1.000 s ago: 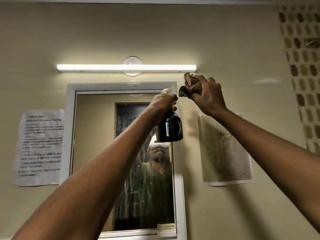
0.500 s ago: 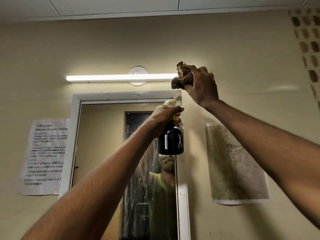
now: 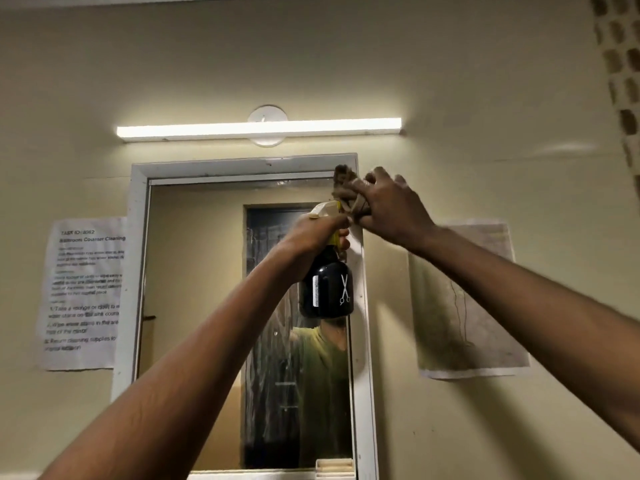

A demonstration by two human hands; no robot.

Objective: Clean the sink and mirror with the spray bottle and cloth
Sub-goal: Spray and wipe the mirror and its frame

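Note:
A white-framed mirror [image 3: 207,306] hangs on the beige wall, its glass streaked in the middle. My left hand [image 3: 317,233] grips the neck of a black spray bottle [image 3: 327,289] with a pale trigger head, held up in front of the mirror's right side. My right hand [image 3: 391,209] holds a bunched brown cloth [image 3: 346,187] against the mirror's top right corner, just above the bottle. The sink is out of view.
A lit tube light [image 3: 259,129] runs above the mirror. A printed instruction sheet [image 3: 83,292] is taped to the wall on the left and a stained paper with a drawing [image 3: 467,306] on the right. A perforated block wall [image 3: 620,81] fills the upper right.
My right hand with the cloth has come down from beside the light to the mirror's top right corner. The left hand still holds the bottle in the same place.

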